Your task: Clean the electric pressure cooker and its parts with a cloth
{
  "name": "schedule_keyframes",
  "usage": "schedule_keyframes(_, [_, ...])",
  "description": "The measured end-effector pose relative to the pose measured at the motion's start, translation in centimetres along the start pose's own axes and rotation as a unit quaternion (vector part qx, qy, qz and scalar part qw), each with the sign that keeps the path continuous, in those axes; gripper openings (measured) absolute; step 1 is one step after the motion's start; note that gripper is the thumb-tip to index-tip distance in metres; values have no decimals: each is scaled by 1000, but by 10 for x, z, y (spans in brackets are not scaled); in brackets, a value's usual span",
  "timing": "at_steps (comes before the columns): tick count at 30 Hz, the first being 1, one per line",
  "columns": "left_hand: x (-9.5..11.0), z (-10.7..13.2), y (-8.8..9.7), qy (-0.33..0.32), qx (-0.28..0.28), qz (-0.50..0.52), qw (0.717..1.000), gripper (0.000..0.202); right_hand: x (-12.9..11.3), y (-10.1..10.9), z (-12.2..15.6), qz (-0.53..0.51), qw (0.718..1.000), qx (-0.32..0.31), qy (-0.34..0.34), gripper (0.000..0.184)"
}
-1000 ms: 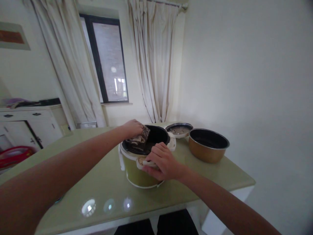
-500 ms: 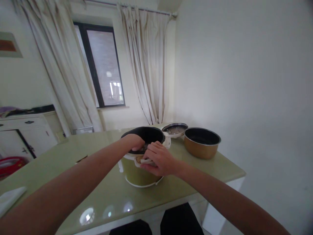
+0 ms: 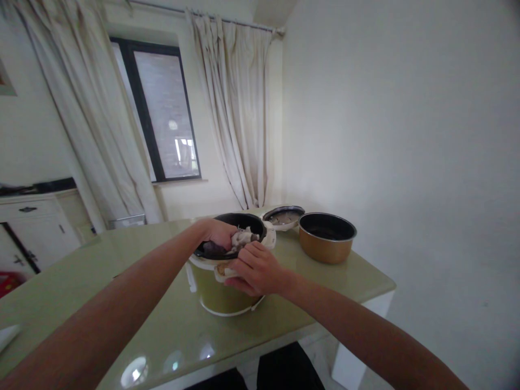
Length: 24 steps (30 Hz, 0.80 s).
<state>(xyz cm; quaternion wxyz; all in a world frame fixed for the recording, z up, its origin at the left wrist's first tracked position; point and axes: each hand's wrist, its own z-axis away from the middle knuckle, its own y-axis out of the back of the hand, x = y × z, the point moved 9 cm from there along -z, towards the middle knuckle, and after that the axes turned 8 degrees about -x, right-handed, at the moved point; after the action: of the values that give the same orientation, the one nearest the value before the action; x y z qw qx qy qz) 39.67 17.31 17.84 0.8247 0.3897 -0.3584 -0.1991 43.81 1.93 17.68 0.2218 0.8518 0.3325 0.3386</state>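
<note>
The person's left hand (image 3: pixel 219 233) clutches a bunched cloth (image 3: pixel 242 238) inside the open cooker (image 3: pixel 221 291), just below the frame's middle. I see the cloth spill rightward from that fist, just beyond the right hand (image 3: pixel 259 268), which clasps the cooker's near edge. Right of centre on the tabletop (image 3: pixel 182 322), a gold pot (image 3: pixel 325 250) sits beside a lid-like disc (image 3: pixel 283 218).

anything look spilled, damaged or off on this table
One thing: a brownish patch on the white front piece of the green cooker, beside the right hand. It stands out against the white, though I can't tell stain from damage. The gold pot stands upright.
</note>
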Motion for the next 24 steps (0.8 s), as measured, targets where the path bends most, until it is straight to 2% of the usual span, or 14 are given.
schedule_keyframes(2, [-13, 16, -1, 45, -20, -54, 997, 14, 2, -3, 0, -15, 1000, -9, -7, 34])
schedule_keyframes(4, [-18, 32, 11, 56, 17, -71, 996, 14, 5, -1, 1, -36, 999, 2, -23, 35])
schedule_keyframes(7, [-12, 55, 40, 14, 134, -40, 990, 22, 11, 5, 4, -92, 995, 19, -44, 33])
schedule_keyframes(9, [-7, 69, 58, -27, 223, 3, 974, 28, 23, 12, 7, -137, 987, 32, -77, 28])
schedule_keyframes(11, [-7, 81, 70, -64, 300, 65, 950, 32, 47, 22, 13, -169, 971, 65, -154, 20])
schedule_keyframes(13, [-11, 86, 72, -88, 349, 147, 921, 37, 82, 29, 24, -192, 940, 104, -263, 13])
schedule_keyframes(16, [-16, 81, 65, -118, 378, 309, 865, 50, 131, 22, 40, -260, 871, 119, -399, 25])
schedule_keyframes(18, [-13, 71, 59, -146, 375, 411, 818, 57, 156, 9, 46, -347, 811, 116, -457, 39])
schedule_keyframes(19, [-10, 65, 56, -158, 369, 449, 798, 59, 164, 1, 47, -405, 773, 119, -474, 44])
schedule_keyframes(21, [-1, 50, 53, -169, 347, 496, 778, 59, 172, -16, 43, -543, 673, 124, -486, 54])
schedule_keyframes(23, [7, 34, 47, -157, 314, 516, 781, 58, 166, -30, 32, -666, 569, 106, -470, 63])
schedule_keyframes(24, [9, 28, 44, -143, 302, 517, 788, 58, 161, -34, 27, -706, 530, 96, -461, 64])
